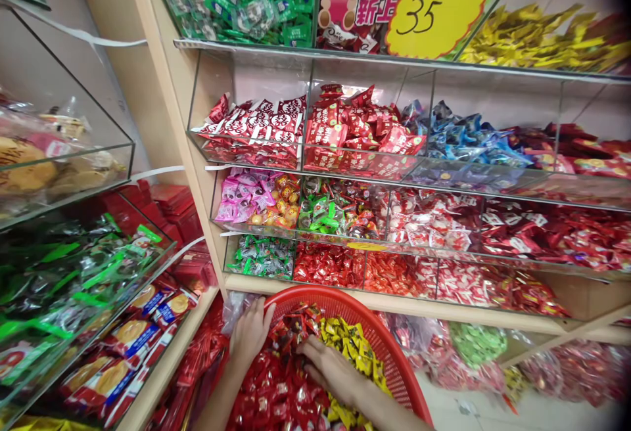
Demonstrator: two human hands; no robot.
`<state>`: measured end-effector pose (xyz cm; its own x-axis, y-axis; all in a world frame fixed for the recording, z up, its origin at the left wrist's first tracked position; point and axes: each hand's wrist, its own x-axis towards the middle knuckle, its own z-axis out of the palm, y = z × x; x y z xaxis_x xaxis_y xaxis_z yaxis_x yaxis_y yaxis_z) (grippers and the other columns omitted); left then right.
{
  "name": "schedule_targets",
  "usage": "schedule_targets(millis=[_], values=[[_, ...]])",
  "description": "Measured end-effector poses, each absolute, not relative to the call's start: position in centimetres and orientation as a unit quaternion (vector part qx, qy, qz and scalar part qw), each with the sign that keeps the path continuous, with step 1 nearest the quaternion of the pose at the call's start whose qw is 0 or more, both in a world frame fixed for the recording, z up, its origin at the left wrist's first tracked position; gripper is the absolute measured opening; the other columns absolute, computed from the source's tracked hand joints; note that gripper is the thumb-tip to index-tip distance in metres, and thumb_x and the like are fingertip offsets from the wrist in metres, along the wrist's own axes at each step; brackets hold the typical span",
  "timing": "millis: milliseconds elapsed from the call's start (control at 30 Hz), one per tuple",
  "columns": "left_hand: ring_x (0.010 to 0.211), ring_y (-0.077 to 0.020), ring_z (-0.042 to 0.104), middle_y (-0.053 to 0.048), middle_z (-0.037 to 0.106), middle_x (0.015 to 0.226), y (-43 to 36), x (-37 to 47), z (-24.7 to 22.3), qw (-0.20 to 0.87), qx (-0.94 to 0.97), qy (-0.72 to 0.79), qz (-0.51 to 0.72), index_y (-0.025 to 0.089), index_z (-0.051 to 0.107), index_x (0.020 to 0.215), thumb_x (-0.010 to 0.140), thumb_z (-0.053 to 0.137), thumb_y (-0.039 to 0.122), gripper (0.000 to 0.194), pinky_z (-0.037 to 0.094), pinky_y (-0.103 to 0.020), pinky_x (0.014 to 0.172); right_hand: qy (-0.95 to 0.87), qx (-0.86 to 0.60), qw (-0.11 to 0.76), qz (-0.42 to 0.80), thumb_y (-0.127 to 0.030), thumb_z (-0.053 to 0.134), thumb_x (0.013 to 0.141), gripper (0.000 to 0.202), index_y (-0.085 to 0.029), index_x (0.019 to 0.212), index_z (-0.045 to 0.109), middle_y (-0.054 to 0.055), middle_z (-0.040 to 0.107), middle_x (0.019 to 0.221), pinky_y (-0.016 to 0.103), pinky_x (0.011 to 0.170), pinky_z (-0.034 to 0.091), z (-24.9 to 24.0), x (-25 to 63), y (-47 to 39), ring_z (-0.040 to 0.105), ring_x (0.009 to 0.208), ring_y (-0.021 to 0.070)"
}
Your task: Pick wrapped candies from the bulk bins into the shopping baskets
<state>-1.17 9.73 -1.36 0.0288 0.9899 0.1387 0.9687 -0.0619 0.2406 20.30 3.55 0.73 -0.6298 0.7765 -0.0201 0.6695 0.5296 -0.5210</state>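
Right hand [329,366] is the nearer one, fingers curled down, can't tell if pinching; red-wrapped sweets [266,386] lie under its fingertips and leftward, yellow packets [353,344] beyond and rightward; left hand [248,334], fingers parted, at the red basket's [394,347] rim

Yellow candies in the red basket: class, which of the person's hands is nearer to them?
Right. The right hand is among the sweets, right beside the yellow candies; the left hand is at the left rim of the red basket, farther away.

Pale wooden shelving [170,89] above a whitish floor [458,405].
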Motion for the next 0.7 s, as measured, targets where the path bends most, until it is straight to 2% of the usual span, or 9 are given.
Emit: schedule_targets(millis=[100,233,367,600,700], values=[[0.088,-0.0167,0.059,-0.008,0.061,0.103,9.7,-1.2,-1.4,0.035,0.717,0.684,0.133,0.018,0.049,0.108,0.087,0.014,0.047,0.049,0.042,-0.026,0.07,-0.87,-0.418,0.107,0.238,-0.017,0.039,0.081,0.028,-0.024,0.107,0.046,0.004,0.05,0.107,0.026,0.075,0.045,0.5,20.4,3.6,0.056,0.087,0.0155],[0.087,-0.0166,0.059,-0.008,0.061,0.102,9.7,-1.2,-1.5,0.026,0.719,0.681,0.138,0.018,0.049,0.107,0.088,0.014,0.047,0.049,0.042,-0.026,0.07,-0.885,-0.403,0.077,0.219,-0.018,0.046,0.078,0.037,-0.026,0.114,0.043,0.004,0.048,0.11,0.027,0.075,0.045,0.1,20.4,3.7,0.056,0.088,0.0162],[0.088,-0.0168,0.059,-0.009,0.062,0.102,9.7,-1.2,-1.4,0.03,0.718,0.682,0.136,0.017,0.05,0.108,0.088,0.015,0.046,0.05,0.042,-0.026,0.072,-0.88,-0.418,0.071,0.214,-0.019,0.046,0.078,0.032,-0.026,0.109,0.047,0.003,0.048,0.109,0.026,0.073,0.045,-0.3,20.3,3.8,0.056,0.085,0.0155],[0.092,-0.0179,0.058,-0.009,0.061,0.107,9.9,-1.2,-1.7,0.03,0.72,0.679,0.143,0.016,0.05,0.11,0.087,0.015,0.047,0.052,0.043,-0.027,0.074,-0.831,-0.472,0.117,0.271,-0.035,0.05,0.08,0.029,-0.025,0.106,0.05,0.004,0.054,0.104,0.028,0.078,0.044,-0.6,20.3,4.5,0.056,0.092,0.0195],[0.091,-0.0177,0.059,-0.009,0.061,0.107,10.0,-1.3,-2.0,0.028,0.719,0.68,0.143,0.017,0.05,0.11,0.087,0.015,0.047,0.051,0.043,-0.027,0.073,-0.813,-0.503,0.117,0.267,-0.037,0.051,0.078,0.029,-0.023,0.104,0.049,0.005,0.055,0.104,0.029,0.076,0.044,-1.0,19.9,4.6,0.057,0.09,0.0205]])
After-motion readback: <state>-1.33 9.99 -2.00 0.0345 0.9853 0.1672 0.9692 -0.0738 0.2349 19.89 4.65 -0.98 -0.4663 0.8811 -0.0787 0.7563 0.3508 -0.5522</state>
